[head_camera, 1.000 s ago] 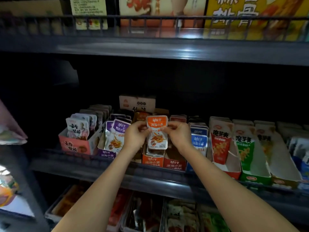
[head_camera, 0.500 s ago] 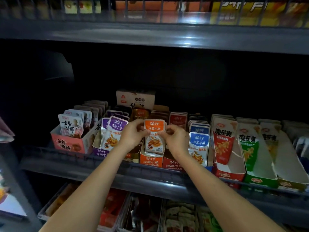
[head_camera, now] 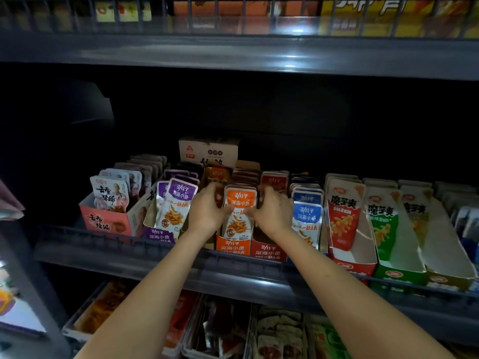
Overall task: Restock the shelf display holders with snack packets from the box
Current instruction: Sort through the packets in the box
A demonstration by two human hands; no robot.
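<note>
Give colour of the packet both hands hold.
The packet is orange on top, white below; head view.

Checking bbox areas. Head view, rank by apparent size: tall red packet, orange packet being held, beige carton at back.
1. tall red packet: largest.
2. orange packet and beige carton: they look about equal. The carton sits farther back, so I won't rank them.

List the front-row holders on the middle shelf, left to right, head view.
pink holder → purple holder → orange holder, with left hand and right hand gripping its orange packet → red holder → blue packets → tall red holder → green holder
</note>
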